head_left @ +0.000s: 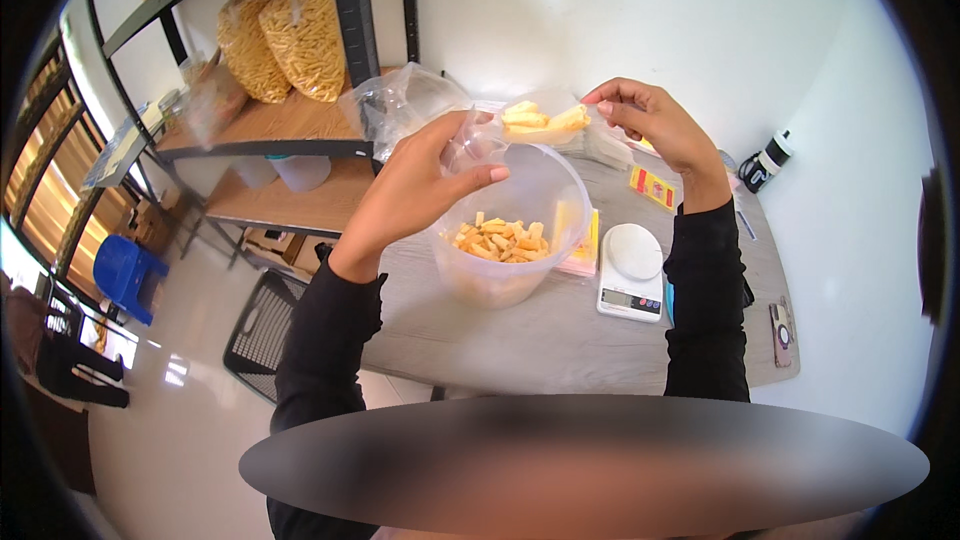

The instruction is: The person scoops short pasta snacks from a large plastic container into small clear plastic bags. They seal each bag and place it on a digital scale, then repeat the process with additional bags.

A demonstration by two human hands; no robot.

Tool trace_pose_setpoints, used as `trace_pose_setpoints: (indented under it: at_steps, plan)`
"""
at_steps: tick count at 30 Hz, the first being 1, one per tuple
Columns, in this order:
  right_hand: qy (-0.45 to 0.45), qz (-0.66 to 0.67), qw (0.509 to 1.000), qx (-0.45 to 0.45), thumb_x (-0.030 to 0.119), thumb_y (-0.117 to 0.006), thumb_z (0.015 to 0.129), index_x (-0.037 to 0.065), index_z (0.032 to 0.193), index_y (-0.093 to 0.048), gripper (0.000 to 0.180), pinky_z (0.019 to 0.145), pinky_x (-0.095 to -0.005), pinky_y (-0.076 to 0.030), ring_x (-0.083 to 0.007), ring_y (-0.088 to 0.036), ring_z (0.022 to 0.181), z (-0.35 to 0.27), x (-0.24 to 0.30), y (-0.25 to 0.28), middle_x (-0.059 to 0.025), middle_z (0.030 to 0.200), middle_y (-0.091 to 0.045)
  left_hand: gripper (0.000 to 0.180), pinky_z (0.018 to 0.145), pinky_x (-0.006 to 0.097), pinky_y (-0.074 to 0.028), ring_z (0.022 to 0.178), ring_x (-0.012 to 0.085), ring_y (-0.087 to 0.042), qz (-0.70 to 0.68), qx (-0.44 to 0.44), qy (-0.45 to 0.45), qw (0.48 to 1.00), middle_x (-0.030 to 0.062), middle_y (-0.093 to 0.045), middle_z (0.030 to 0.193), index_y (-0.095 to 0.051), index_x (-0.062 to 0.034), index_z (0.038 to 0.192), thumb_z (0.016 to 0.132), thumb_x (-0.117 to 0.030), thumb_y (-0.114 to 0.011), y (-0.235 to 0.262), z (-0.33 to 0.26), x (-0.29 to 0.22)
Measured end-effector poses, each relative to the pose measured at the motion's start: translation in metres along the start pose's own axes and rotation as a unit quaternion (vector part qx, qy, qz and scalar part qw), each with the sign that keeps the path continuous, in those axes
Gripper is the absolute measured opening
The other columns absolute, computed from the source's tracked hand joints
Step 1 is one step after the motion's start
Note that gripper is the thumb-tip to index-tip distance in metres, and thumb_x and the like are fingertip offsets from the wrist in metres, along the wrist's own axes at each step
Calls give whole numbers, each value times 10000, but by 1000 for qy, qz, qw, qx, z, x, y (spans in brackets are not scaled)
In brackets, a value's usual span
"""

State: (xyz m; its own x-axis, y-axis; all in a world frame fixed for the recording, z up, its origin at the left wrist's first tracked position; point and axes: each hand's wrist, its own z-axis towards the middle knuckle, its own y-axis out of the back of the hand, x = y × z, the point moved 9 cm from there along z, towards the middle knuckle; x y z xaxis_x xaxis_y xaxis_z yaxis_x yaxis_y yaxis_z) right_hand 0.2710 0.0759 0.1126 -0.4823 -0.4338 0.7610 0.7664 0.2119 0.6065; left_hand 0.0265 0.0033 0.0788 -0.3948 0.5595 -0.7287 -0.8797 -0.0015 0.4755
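Over the tub, a small clear plastic bag (545, 137) with several pale yellow snack sticks (545, 120) in it is stretched between my hands. My left hand (425, 175) closes around its gathered left end, the thumb pointing right. At the other end, my right hand (655, 125) pinches the plastic between thumb and fingertips. Beneath them stands a wide translucent plastic tub (572, 185), partly filled with orange-yellow snack sticks (500, 240). Behind my left hand lies a larger crumpled clear bag (405, 100); how far it reaches behind the hand is hidden.
A white kitchen scale (632, 275) sits right of the tub on the grey table (480, 350). Yellow-red packets (652, 187), a black-and-white bottle (765, 162) and a phone-like object (781, 335) lie farther right. At left are shelves (285, 125) with big snack bags (305, 40), and a dark chair (262, 330).
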Motion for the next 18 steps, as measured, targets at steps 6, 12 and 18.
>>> trace_pose_setpoints:
  at_steps: [6, 12, 18]
  plan:
    - [-6, -51, 998, -39, 339, -645, 920, 68, 1117, -720, 343, 676, -243, -411, -93, -527, 821, -13, 1, 38, -11, 896, -623, 629, 713, 394, -491, 753, 287, -617, 84, 45, -8, 995, 200, -679, 909, -633, 64, 1221, 900, -468, -733, -36, 30, 17]
    - [40, -64, 997, 25, 229, -625, 922, 16, 1089, -718, 286, 844, -295, -474, -165, -606, 937, -10, 8, 22, -69, 1022, -700, 571, 659, 428, -462, 694, 325, -608, 109, 103, -17, 988, 205, -650, 789, -662, 57, 975, 906, -507, -711, -63, 40, 32]
    - [43, -97, 990, 96, 204, -619, 921, -1, 1104, -714, 291, 969, -320, -468, -194, -634, 1034, 3, 12, 9, -100, 1059, -720, 550, 638, 375, -413, 710, 207, -517, 120, 137, 3, 983, 132, -564, 757, -645, 50, 1005, 912, -488, -719, -72, 39, 35]
